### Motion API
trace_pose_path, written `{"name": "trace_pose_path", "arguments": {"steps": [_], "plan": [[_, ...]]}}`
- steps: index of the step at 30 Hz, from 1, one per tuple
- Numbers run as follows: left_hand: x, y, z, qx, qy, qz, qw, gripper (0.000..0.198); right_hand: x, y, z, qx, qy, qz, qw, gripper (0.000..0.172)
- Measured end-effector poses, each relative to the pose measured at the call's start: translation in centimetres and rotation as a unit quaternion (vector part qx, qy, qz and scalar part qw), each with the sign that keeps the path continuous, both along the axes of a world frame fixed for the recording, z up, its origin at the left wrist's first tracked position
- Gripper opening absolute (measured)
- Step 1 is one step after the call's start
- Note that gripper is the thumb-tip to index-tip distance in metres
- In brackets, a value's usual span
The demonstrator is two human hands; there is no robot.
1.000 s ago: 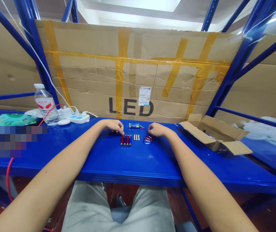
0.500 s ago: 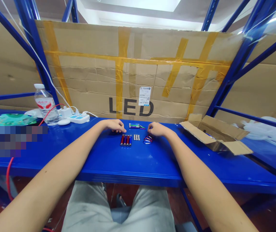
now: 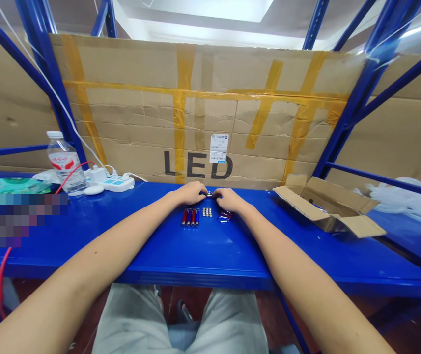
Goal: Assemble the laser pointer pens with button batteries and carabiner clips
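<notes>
Beyond the laid-out parts, my left hand [image 3: 194,193] and my right hand [image 3: 227,199] nearly meet, both with fingers closed around a small silvery piece [image 3: 209,194] between their fingertips. Most of that piece is hidden by the fingers. Nearer to me, several red and blue metal tubes [image 3: 190,217] stand in a row on the blue table [image 3: 203,250]. Small round silver cells [image 3: 207,212] form a block to their right. Red and blue carabiner clips [image 3: 225,217] lie in a pile just below my right hand.
An open cardboard box [image 3: 328,206] sits at the right. At the left are a water bottle [image 3: 65,164], a white power strip [image 3: 116,183], a green packet [image 3: 14,186] and a red cable [image 3: 2,275]. A cardboard wall [image 3: 140,123] stands behind.
Both hands have moved inward toward each other, over where the green and blue tubes with a clip lay. Those tubes are now hidden by the hands.
</notes>
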State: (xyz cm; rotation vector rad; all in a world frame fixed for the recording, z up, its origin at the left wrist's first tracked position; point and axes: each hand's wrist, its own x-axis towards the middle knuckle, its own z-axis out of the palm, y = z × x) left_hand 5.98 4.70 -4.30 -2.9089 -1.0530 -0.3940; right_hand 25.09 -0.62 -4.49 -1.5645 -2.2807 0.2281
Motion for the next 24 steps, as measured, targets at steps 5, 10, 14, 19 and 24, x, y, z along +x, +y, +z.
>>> {"name": "trace_pose_path", "arguments": {"steps": [5, 10, 14, 19, 24], "plan": [[-0.4, 0.1, 0.2, -0.037, -0.014, 0.008, 0.999, 0.028, 0.0, 0.0, 0.0, 0.007, 0.001, 0.015, 1.0, 0.031], [-0.3, -0.2, 0.3, -0.061, -0.025, 0.038, 0.997, 0.022, 0.1, 0.3, -0.4, 0.015, 0.008, 0.029, 0.999, 0.03], [-0.1, -0.2, 0.0, -0.064, -0.019, 0.045, 0.997, 0.031, 0.0, 0.8, -0.8, 0.028, -0.001, 0.014, 0.999, 0.026], [0.0, -0.1, -0.3, -0.067, 0.002, 0.065, 0.996, 0.027, -0.3, 0.9, -0.9, 0.04, -0.014, 0.003, 0.999, 0.025], [0.1, -1.0, 0.3, 0.022, 0.001, 0.028, 0.999, 0.024, -0.5, 0.5, -0.7, 0.064, -0.026, 0.007, 0.998, 0.026]]}}
